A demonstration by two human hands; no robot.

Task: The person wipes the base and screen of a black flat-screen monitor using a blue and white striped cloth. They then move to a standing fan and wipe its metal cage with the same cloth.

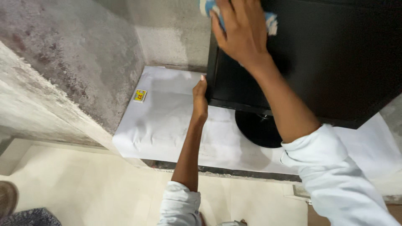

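White paper covers the tabletop [167,125]. Left hand [200,98] fingers grip the monitor [335,62] edge; right hand [240,29] fingers press a cloth [271,21] flat on its screen. Best practice: brace firmly, wipe lightly.

black monitor screen [318,62] right, dark | small yellow packet [140,95], perhaps matchbox, by wall

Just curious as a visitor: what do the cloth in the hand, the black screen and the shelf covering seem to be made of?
Cloth: soft woven fabric, blue and white, crumpled under the right hand.
Screen: likely plastic, dark matte shell.
Shelf covering: thin white paper, by its creases.
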